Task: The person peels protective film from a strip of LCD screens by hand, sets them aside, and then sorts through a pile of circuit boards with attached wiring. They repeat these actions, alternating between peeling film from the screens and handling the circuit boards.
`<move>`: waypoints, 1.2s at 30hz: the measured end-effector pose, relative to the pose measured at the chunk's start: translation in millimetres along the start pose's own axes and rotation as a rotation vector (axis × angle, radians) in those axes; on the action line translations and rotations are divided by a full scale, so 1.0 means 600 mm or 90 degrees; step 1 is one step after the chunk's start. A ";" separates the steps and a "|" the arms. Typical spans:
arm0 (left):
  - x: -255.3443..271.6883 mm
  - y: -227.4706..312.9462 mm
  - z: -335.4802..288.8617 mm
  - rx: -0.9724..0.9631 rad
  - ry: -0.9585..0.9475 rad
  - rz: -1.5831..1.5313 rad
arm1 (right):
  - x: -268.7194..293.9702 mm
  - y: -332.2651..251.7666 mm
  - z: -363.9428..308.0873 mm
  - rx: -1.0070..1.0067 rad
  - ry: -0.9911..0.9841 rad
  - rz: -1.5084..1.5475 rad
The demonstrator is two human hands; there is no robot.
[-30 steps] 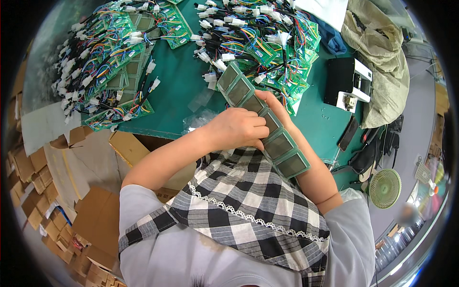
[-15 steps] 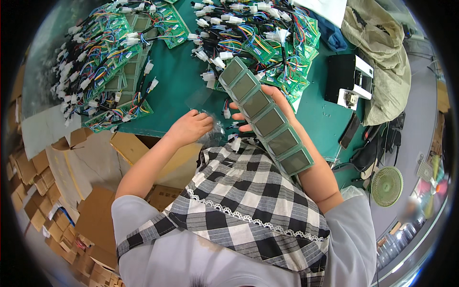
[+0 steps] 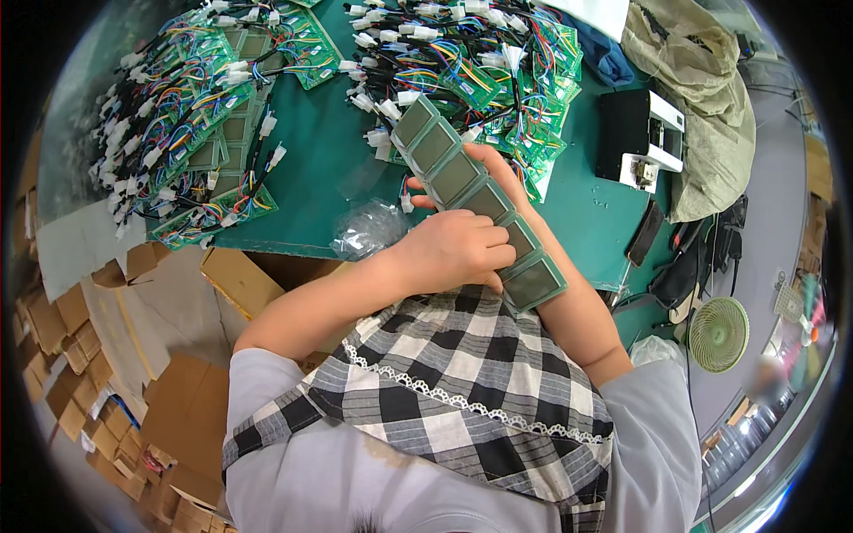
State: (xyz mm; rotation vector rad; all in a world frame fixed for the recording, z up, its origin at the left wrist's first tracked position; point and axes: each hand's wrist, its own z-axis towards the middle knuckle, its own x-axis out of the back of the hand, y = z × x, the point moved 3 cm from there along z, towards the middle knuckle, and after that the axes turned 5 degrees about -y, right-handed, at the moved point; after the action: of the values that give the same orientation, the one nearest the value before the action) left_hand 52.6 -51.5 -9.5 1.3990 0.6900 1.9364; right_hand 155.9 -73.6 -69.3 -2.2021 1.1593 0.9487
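A long green circuit-board strip (image 3: 457,178) with a row of grey square screens slants across the space above my lap. My right hand (image 3: 499,171) supports it from beneath, thumb along its right edge and fingers showing past its left side. Over the strip's lower part lies my left hand (image 3: 460,249), its fingers curled together against the screens. Whatever is between those fingertips is hidden. A crumpled heap of clear plastic film (image 3: 369,228) rests on the green table (image 3: 311,169) to the left of my left hand.
Wired green boards with white connectors form a left pile (image 3: 191,107) and a far middle pile (image 3: 480,80). To the right are a black-and-white device (image 3: 638,139), a dark phone-like slab (image 3: 645,233), a beige cloth (image 3: 711,115) and a green fan (image 3: 718,334). Cardboard boxes (image 3: 187,417) stand lower left.
My left hand has moved right, from the clear film heap onto the lower part of the strip. The strip has shifted slightly left, still in my right hand.
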 end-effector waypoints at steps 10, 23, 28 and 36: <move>0.014 0.001 -0.011 0.024 -0.023 0.028 | -0.015 0.000 -0.010 -0.006 0.080 -0.079; -0.019 -0.092 -0.187 0.114 -0.207 0.231 | 0.040 -0.012 0.005 0.027 -0.137 0.007; -0.008 0.033 -0.010 -0.069 0.040 -0.020 | 0.023 0.000 0.022 0.041 -0.119 0.049; -0.038 0.027 0.026 -0.062 -0.079 -0.017 | 0.045 0.002 0.036 0.020 -0.161 0.082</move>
State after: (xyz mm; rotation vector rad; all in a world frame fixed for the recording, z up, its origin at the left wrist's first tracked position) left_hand 69.3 -78.7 -7.0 1.4291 0.5458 1.8201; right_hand 158.2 -73.6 -103.6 -1.9333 1.1960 1.2138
